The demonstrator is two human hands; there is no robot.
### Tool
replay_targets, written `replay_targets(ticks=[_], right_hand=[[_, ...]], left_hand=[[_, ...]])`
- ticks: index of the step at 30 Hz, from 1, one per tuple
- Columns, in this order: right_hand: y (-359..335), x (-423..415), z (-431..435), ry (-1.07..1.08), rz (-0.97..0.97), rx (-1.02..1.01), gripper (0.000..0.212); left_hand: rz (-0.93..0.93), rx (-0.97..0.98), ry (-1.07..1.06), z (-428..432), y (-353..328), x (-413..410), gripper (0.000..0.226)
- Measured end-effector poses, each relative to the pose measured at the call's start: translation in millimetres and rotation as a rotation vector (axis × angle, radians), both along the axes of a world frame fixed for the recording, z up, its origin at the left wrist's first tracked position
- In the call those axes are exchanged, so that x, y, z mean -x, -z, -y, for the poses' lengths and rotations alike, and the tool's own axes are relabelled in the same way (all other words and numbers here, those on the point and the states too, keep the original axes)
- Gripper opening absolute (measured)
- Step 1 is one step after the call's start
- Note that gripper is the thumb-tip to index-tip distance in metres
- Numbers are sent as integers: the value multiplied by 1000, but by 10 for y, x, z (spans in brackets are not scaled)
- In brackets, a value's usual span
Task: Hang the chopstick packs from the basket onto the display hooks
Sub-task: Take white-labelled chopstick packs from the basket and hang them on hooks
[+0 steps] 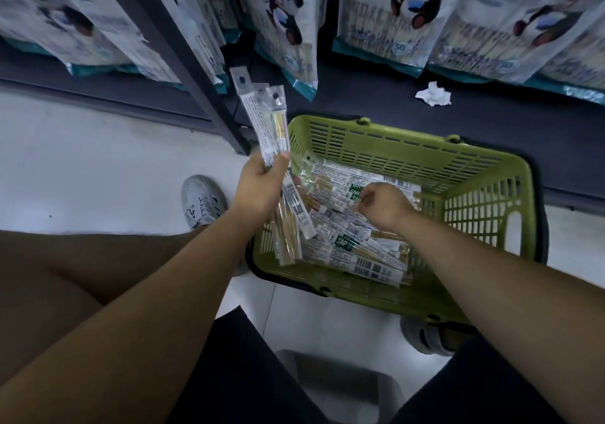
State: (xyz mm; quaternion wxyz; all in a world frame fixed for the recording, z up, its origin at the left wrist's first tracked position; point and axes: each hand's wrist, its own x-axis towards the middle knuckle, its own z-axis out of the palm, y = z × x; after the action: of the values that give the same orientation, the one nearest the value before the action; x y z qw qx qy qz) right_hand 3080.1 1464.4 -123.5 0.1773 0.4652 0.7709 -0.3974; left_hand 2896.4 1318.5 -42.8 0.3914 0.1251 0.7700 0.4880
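A green plastic basket (pixel 406 148) stands on the floor, holding several clear chopstick packs (pixel 357 250) in a loose pile. My left hand (pixel 262 184) grips a fanned bundle of chopstick packs (pixel 265 119) above the basket's left rim, hang holes pointing up. Inside the basket, my right hand (pixel 386 204) reaches into the pile with its fingers curled around one pack. The display hooks are hidden behind the hanging bags.
Large panda-printed bags (pixel 409 14) hang in rows above a dark base shelf (pixel 458 122). A dark upright post (pixel 183 63) divides the display. A crumpled white tissue (pixel 432 94) lies on the shelf. My grey shoe (pixel 203 201) rests left of the basket; a grey stool (pixel 340 387) sits below me.
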Motion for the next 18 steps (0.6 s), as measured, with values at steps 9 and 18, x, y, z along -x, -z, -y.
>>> replay_targets(ticks=[9,18], right_hand=[[338,243,-16,-293,177,-187,91],[400,143,-1,-384,134,-360,29]], left_hand=[[111,-26,-127,-134,69,-37,10],[83,-1,-145,-245,140,-96,11]])
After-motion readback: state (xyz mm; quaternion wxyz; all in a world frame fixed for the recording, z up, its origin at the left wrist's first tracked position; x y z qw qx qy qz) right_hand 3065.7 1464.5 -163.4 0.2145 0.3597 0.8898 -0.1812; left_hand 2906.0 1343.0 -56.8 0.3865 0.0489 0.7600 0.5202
